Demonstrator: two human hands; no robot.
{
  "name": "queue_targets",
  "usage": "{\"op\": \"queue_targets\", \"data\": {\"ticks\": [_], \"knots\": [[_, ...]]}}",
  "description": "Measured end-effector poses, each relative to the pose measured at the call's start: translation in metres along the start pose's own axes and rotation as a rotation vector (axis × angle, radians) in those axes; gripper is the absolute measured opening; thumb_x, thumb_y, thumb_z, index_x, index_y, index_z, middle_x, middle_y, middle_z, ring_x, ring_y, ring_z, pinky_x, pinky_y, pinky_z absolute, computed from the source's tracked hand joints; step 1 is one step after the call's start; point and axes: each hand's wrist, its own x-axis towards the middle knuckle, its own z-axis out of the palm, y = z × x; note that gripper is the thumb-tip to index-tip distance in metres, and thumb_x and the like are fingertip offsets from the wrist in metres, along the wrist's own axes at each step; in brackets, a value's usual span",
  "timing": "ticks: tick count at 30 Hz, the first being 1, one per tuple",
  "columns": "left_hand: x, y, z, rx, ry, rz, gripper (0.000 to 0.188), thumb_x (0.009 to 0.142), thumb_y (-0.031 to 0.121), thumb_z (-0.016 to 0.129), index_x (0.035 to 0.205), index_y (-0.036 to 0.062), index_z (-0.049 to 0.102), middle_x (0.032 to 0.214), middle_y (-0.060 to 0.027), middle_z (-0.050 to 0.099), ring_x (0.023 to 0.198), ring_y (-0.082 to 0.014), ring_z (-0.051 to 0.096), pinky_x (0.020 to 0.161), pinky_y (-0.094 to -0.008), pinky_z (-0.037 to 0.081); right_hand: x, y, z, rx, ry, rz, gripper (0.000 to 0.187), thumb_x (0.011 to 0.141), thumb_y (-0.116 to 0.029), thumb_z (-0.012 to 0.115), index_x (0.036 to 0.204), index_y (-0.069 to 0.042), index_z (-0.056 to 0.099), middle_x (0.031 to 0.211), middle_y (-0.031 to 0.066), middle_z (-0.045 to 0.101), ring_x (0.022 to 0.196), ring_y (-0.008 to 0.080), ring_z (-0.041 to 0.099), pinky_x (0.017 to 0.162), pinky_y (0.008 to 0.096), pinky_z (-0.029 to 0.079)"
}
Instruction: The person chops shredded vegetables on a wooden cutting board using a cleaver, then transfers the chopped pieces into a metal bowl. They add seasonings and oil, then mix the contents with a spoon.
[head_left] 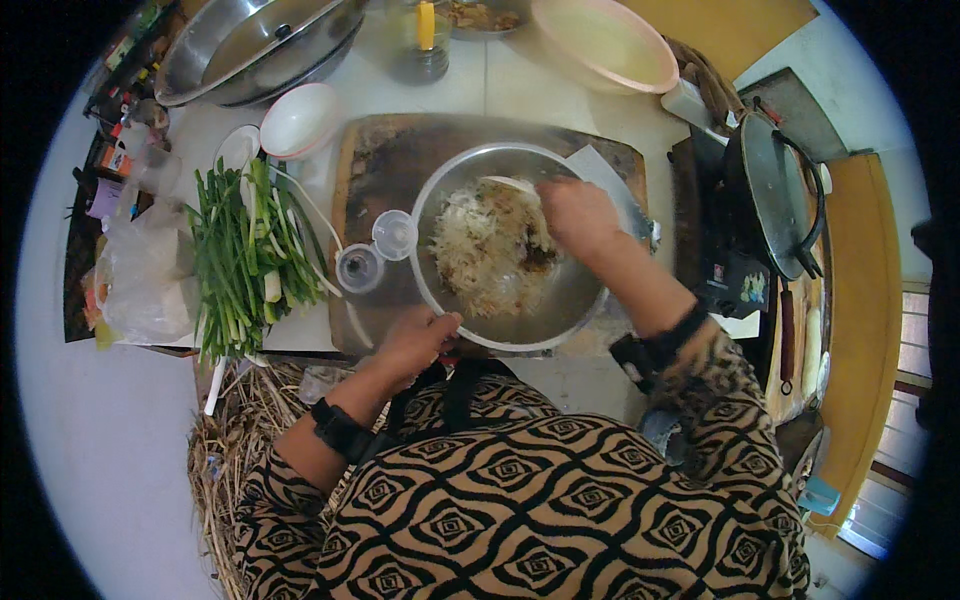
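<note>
A metal mixing bowl (pixel 588 310) stands on a dark wooden cutting board (pixel 375 150). In it lies a heap of pale shredded food (pixel 478 255) with a dark brown patch of seasoning on its right side. My left hand (pixel 415 343) grips the near-left rim, thumb over the edge. Above the food, my right hand (pixel 580 218) is closed in a fist. A white utensil (pixel 510 183), perhaps a spoon, shows beside its fingers; its full shape is hidden. Two small clear plastic cups, one (pixel 395 234) touching the bowl and one (pixel 359 268) farther left, stand beside the bowl.
Green onions (pixel 245 250) lie at the left, near a white bowl (pixel 300 121) and a plastic bag (pixel 150 270). Behind are large metal basins (pixel 190 65), a jug (pixel 420 55) and a pink-rimmed basin (pixel 665 70). A black pan (pixel 770 195) sits at the right. A flat grey blade-like piece (pixel 600 168) pokes out behind the bowl.
</note>
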Motion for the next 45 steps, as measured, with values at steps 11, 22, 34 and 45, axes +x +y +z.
{"op": "queue_targets", "data": {"ticks": [11, 22, 34, 45], "knots": [[0.000, 0.010, -0.008, 0.144, -0.100, 0.001, 0.037, 0.093, 0.032, 0.060, 0.105, -0.0034, 0.061, 0.096, -0.0062, 0.062, 0.088, -0.0139, 0.058, 0.076, -0.0291, 0.050, -0.053, -0.028, 0.025, 0.117, -0.301, -0.067, 0.013, 0.080, -0.013, 0.056, 0.089, -0.007, 0.061, 0.084, 0.0169, 0.066, 0.080, 0.0364, 0.065, 0.070, 0.0467, 0.053], [0.003, 0.012, -0.009, 0.191, -0.083, 0.051, 0.033, 0.092, 0.032, 0.060, 0.098, -0.0009, 0.063, 0.086, -0.0040, 0.061, 0.074, -0.0127, 0.056, 0.066, -0.0284, 0.049, -0.016, 0.020, 0.029, 0.089, -0.140, 0.109, 0.012, 0.079, -0.012, 0.056, 0.087, -0.004, 0.062, 0.083, 0.0205, 0.065, 0.079, 0.0388, 0.064, 0.072, 0.0485, 0.052], [0.004, 0.009, -0.008, 0.129, -0.085, 0.063, 0.031, 0.092, 0.030, 0.061, 0.096, -0.0006, 0.064, 0.087, -0.0041, 0.062, 0.077, -0.0128, 0.058, 0.067, -0.0290, 0.050, -0.049, -0.017, 0.024, 0.021, -0.242, -0.097, 0.017, 0.078, -0.009, 0.057, 0.092, -0.004, 0.063, 0.086, 0.0156, 0.068, 0.081, 0.0343, 0.068, 0.068, 0.0466, 0.054], [0.003, 0.012, -0.007, 0.140, -0.068, 0.060, 0.035, 0.090, 0.029, 0.061, 0.102, -0.0038, 0.063, 0.086, -0.0073, 0.062, 0.074, -0.0158, 0.056, 0.061, -0.0308, 0.050, -0.011, -0.015, 0.016, 0.065, -0.087, -0.143, 0.014, 0.079, -0.011, 0.057, 0.092, -0.006, 0.060, 0.088, 0.0158, 0.065, 0.079, 0.0364, 0.065, 0.068, 0.0467, 0.053]]}}
